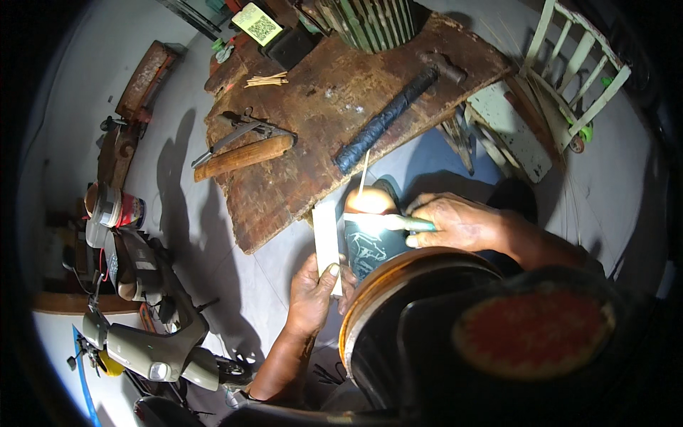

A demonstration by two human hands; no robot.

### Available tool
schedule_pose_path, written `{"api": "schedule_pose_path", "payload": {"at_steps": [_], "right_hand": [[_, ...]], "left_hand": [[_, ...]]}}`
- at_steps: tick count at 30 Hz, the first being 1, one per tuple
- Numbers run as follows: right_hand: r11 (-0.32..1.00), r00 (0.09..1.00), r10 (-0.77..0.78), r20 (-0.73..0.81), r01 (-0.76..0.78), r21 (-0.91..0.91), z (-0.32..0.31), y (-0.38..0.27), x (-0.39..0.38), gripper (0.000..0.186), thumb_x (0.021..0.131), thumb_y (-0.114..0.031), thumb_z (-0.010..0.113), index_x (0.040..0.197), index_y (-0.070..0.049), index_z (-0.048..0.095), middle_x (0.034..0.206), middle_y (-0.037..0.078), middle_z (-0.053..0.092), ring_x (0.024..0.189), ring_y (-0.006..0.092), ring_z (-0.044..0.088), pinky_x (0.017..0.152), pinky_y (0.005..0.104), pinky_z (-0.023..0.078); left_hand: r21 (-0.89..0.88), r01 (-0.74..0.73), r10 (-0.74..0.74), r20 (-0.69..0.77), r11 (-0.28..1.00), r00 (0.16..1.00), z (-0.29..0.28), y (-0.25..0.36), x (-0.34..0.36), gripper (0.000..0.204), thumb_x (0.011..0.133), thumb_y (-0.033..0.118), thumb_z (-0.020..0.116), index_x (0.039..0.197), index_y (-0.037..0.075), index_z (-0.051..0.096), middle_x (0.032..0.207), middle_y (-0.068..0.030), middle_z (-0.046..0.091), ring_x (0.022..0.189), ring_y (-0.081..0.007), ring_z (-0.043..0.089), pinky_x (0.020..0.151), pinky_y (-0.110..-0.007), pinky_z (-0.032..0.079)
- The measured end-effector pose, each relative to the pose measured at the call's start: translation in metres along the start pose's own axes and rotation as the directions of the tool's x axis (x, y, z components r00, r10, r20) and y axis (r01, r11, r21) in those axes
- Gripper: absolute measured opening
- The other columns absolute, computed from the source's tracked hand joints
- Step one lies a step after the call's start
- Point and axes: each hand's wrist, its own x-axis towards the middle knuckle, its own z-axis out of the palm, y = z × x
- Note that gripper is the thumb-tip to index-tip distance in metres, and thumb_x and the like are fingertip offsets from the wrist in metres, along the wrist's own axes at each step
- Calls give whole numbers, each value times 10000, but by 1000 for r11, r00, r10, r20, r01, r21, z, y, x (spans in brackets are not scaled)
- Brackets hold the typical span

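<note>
My left hand (313,288) is closed round a flat pale strip (326,245), which looks like wood or bamboo and is bleached by the bright light. In my right hand (455,222) is a knife with a green handle (420,224); its glaring blade (373,220) lies across a dark cloth with pale lines (368,249) on my leg, just below the bare knee (370,201). The strip and the blade are slightly apart. A thin pale stick (366,171) stands out between the knee and the table edge.
On the worn wooden table (299,192) lie a hammer with a black-wrapped handle (388,121), a metal cutting tool with a wooden piece (245,158), and several short sticks (267,80). A slatted basket (370,25) stands behind. A pale chair (580,64) is right, a scooter (156,352) left.
</note>
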Motion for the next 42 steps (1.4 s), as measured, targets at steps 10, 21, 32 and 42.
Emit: {"api": "schedule_pose_path", "payload": {"at_steps": [10, 21, 32, 42], "right_hand": [[974, 974, 225, 9, -225, -9, -23, -3, -6, 475, 1006, -411, 671, 934, 58, 672, 841, 268, 674, 830, 447, 682, 774, 522, 509], [997, 997, 42, 71, -46, 65, 4, -44, -32, 453, 1016, -416, 685, 931, 29, 693, 931, 233, 656, 908, 422, 679, 823, 522, 527], [976, 977, 109, 185, -70, -208, 13, -77, -40, 416, 1002, -398, 706, 1083, 11, 724, 1027, 188, 616, 972, 364, 683, 913, 480, 550], [996, 985, 90, 145, -87, -26, 6, -70, -49, 440, 993, -417, 704, 1123, 2, 735, 1104, 194, 626, 1013, 362, 689, 945, 473, 551]], "left_hand": [[84, -197, 203, -64, 977, 977, -3, -14, 25, 199, 1130, 108, 505, 1305, 26, 551, 1007, -147, 717, 695, -170, 678, 533, -277, 529], [53, -130, 136, -117, 990, 984, 0, -7, 21, 197, 1129, 145, 523, 1289, 35, 559, 1078, -164, 744, 822, -218, 752, 552, -292, 552], [171, -140, 144, -8, 975, 990, -2, -21, 26, 215, 1131, 167, 535, 1298, 50, 599, 1130, -99, 782, 933, -113, 713, 716, -267, 591], [195, -194, 200, -11, 961, 980, -5, -22, 20, 177, 1107, 115, 571, 1273, 52, 572, 1107, -104, 773, 836, -129, 714, 617, -262, 570]]}}
